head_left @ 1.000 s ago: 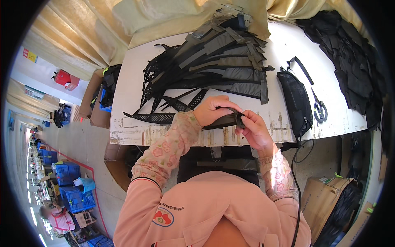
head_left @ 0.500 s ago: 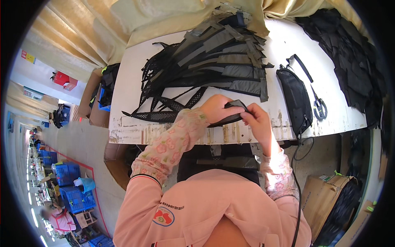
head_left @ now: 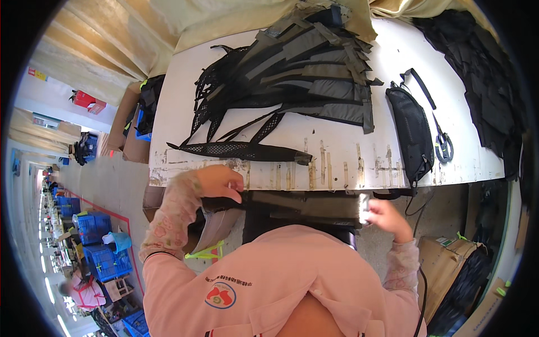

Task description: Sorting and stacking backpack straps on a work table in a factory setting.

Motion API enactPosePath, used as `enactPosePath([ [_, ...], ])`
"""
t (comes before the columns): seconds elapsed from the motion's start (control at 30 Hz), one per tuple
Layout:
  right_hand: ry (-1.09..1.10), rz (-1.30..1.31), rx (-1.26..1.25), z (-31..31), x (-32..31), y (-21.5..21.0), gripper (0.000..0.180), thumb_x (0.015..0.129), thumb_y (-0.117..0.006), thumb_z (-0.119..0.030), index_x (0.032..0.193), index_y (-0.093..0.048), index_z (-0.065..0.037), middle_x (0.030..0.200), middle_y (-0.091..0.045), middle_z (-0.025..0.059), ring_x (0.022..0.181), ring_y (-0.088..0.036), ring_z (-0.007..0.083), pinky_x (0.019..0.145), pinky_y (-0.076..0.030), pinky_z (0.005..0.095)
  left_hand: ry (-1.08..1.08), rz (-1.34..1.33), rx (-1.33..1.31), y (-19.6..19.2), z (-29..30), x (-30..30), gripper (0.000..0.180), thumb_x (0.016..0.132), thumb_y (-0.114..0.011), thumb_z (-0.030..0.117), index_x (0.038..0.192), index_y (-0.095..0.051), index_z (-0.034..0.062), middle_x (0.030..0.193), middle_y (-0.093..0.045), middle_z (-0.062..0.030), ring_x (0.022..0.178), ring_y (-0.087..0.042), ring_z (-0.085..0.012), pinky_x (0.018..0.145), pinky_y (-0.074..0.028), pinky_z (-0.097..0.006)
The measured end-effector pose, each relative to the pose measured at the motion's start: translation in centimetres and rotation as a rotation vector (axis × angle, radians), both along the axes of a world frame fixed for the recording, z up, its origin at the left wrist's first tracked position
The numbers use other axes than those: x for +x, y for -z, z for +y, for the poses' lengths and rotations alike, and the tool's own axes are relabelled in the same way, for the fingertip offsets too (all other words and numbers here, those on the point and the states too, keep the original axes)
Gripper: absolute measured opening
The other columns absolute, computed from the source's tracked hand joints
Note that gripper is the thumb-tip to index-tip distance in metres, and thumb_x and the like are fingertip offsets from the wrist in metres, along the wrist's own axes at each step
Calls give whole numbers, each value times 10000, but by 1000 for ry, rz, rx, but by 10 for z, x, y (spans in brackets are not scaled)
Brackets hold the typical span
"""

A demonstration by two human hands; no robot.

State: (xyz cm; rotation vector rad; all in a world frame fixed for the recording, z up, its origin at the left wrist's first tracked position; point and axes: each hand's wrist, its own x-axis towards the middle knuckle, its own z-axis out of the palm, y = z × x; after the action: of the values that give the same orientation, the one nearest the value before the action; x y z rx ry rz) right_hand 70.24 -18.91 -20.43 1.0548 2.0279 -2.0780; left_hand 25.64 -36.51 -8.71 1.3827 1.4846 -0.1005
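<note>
Newly, in the head view, both hands had come down off the mesh strip [head_left: 236, 150], which half a second earlier they were gripping by its right end. It lay long and flat near the front edge of the white tabletop [head_left: 337, 143], touched by neither hand. The hands had moved apart to either end of a dark fabric panel [head_left: 303, 205], which stretched sideways above the person's lap, just below the tabletop's near edge. That suggested the handling had passed from the strip to the panel.

The right hand [head_left: 387, 218] had its fingertips pressed together, seemingly pinching the panel's right end, where a bright white patch hid the detail. The left hand [head_left: 220, 181] was at the other end, thumb and fingers bent toward one another; whether they gripped any cloth could not be made out.

Behind the strip, a fanned pile of black strips [head_left: 314, 73], part mesh and part plain grey cloth, appeared unaltered. To its right, well apart from the hands, were a black pouch [head_left: 410, 132] and, just beside that, a pair of scissors [head_left: 444, 147]. A heap of dark fabric [head_left: 494, 84] covered the far right.
</note>
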Motion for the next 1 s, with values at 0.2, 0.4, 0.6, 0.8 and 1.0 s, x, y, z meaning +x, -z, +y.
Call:
enactPosePath([
  [0.2, -131, -340, 877, -9, -45, -16, 251, 765, -731, -227, 800, -610, -9, 685, -627, 144, 626, -611, 330, 588, -479, 384, -55, 479, 1114, 71, 32, 58, 522, 736, -741, 269, 1198, -558, 109, 1097, -600, -119, 1035, -576, -306, 910, -433, -438],
  [0.4, 318, 377, 1048, -23, -155, -44, 423, 716, -777, -235, 1012, -544, -41, 928, -572, 135, 869, -570, 323, 730, -459, 408, -310, 11, 808, 93, 93, 90, 218, 840, -638, 187, 996, -624, 35, 814, -636, -113, 741, -613, -264, 677, -475, -365],
  [0.6, 427, 360, 999, -13, -175, -17, 367, 776, -704, -117, 1080, -514, -38, 995, -562, 165, 924, -567, 366, 777, -465, 414, -462, -216, 750, 74, 107, 105, 207, 870, -638, 211, 875, -624, 4, 714, -595, -91, 633, -516, -137, 603, -442, -278],
  [0.8, 325, 389, 935, -4, -168, -28, 208, 856, -571, 0, 1057, -563, -51, 943, -604, 169, 803, -616, 387, 688, -504, 416, -489, -305, 736, 84, 102, 103, 150, 811, -698, 113, 848, -594, 11, 735, -590, -71, 658, -533, -141, 626, -449, -270],
  [1.0, 239, 413, 1140, 5, -162, -37, 35, 845, -632, -81, 835, -626, -48, 762, -618, 146, 681, -610, 353, 585, -491, 393, -296, -218, 982, 80, 94, 116, 167, 764, -719, 101, 816, -574, 34, 773, -564, -91, 682, -551, -241, 621, -450, -337],
])
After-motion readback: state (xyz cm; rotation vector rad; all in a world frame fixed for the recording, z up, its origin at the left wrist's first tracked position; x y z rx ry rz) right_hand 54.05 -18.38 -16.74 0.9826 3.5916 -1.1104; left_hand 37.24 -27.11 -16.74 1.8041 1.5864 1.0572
